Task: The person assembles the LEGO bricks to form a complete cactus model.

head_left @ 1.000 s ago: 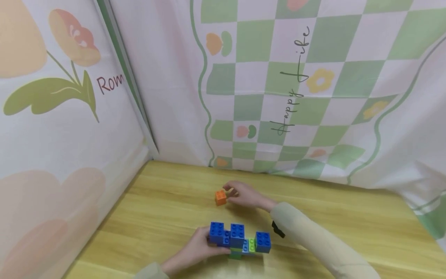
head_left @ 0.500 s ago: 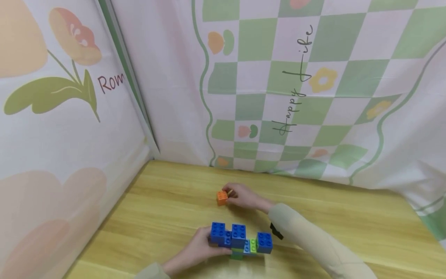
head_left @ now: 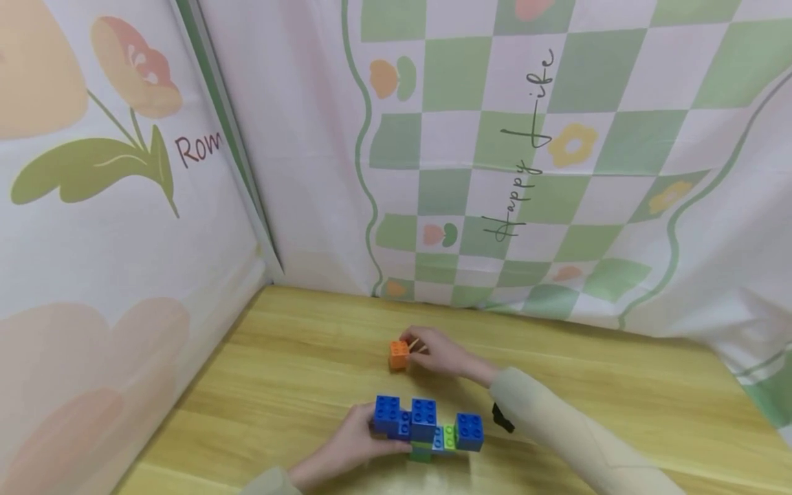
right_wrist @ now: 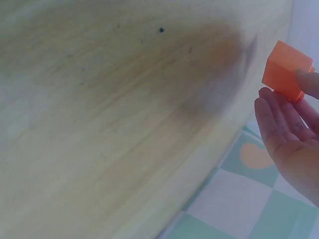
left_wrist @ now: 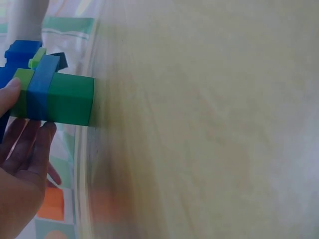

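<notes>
My left hand (head_left: 361,436) grips a built stack of toy building bricks (head_left: 423,423) low at the front of the table. The stack has several blue bricks on top, a lime one and a light blue one among them. In the left wrist view its green bottom brick (left_wrist: 72,98) faces the tabletop, thumb on one side and fingers beneath. Farther back, my right hand (head_left: 438,352) pinches an orange building brick (head_left: 399,355) between thumb and fingers. The right wrist view shows this orange brick (right_wrist: 284,72) off the table, its shadow falling on the wood.
The wooden table (head_left: 297,357) meets a white wall cloth (head_left: 124,261) on the left and a green checked curtain (head_left: 452,137) at the back. A small black object (head_left: 503,417) shows at the right forearm's sleeve (head_left: 557,419).
My right hand has taken hold of the orange brick and drawn it slightly to the right and nearer. The left hand and its brick stack have barely moved.
</notes>
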`<action>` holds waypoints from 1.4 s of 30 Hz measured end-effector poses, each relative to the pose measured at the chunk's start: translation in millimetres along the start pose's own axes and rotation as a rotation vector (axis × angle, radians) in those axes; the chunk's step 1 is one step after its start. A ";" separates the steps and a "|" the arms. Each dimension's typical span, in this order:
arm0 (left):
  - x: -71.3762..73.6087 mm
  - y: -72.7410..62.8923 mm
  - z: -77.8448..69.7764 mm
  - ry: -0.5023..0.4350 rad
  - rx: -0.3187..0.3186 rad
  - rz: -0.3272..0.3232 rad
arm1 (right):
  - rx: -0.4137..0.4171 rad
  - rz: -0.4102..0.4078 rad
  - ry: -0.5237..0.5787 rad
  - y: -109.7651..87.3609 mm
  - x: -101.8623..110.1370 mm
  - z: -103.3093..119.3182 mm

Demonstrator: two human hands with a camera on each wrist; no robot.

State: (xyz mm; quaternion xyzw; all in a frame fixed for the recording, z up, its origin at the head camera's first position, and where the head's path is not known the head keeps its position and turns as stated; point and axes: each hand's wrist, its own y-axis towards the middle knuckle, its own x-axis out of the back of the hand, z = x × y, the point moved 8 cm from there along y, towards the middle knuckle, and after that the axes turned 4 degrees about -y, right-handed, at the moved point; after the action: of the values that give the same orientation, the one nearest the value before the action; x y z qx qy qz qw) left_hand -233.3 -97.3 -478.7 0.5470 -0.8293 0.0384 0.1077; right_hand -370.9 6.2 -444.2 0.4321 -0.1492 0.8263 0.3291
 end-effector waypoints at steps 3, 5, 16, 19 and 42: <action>-0.5 -0.6 -0.7 -0.008 -0.006 0.000 | 0.020 -0.014 -0.001 -7.9 7.1 6.6; -0.7 -1.0 -1.0 -0.011 -0.007 0.000 | 0.040 -0.025 0.000 -13.4 12.2 11.8; -1.2 -0.9 4.9 0.003 0.007 0.000 | 0.094 -0.045 0.018 -44.1 29.6 38.6; -1.5 -0.8 6.0 -0.004 0.011 0.002 | 0.104 -0.062 0.013 -51.5 35.0 46.3; -2.4 -1.6 -1.0 -0.001 -0.032 0.001 | 0.253 -0.161 -0.017 -102.2 66.1 101.1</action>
State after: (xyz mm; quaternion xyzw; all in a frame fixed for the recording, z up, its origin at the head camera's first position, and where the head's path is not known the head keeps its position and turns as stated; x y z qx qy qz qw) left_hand -230.8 -95.6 -478.3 0.5449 -0.8301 0.0251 0.1158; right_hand -266.9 55.5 -335.6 0.4879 -0.0115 0.8057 0.3356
